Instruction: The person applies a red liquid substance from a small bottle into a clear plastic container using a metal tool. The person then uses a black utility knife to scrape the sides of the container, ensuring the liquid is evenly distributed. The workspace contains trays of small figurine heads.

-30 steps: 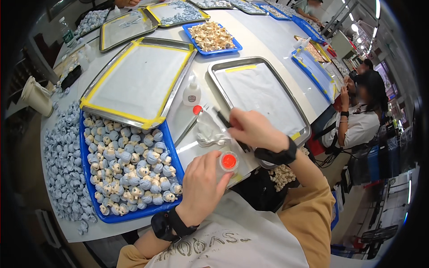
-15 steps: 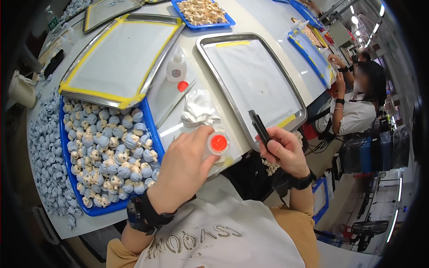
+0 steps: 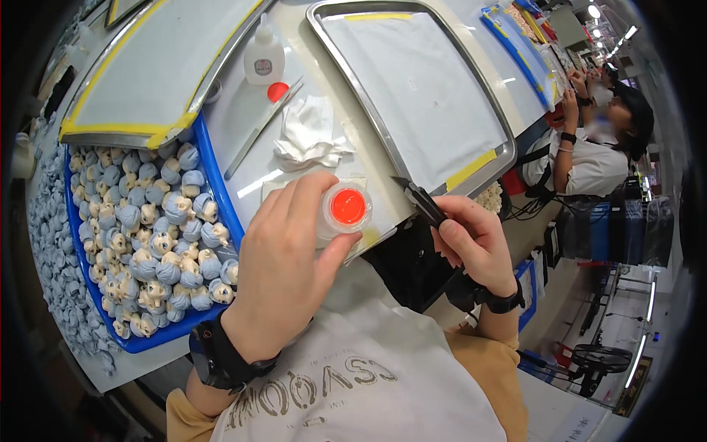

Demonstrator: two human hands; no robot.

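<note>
My left hand (image 3: 283,247) is curled round a small clear round jar (image 3: 347,207) with bright red stuff in it, standing at the table's near edge. Thumb and fingers press its sides. In my right hand (image 3: 477,241) is a slim black tool with a slanted, pointed tip, which looks like a utility knife (image 3: 423,203). Its tip points up and left, to the right of the jar and apart from it. A crumpled white tissue (image 3: 309,132) lies beyond the jar, with a thin metal strip-like tool (image 3: 263,127) beside it.
On the left, a blue tray (image 3: 215,184) holds many small doll heads with blue hair; loose blue pieces (image 3: 59,221) heap beside it. A paper-lined metal tray (image 3: 390,140) lies ahead right, another (image 3: 96,138) overlaps the blue one. A white bottle (image 3: 264,55) stands near a red disc (image 3: 278,92). Co-workers (image 3: 589,140) sit right.
The view has shifted, so the table things sit further left and higher. The right hand's tool has come nearer the jar and points more leftward. Both hands keep their hold.
</note>
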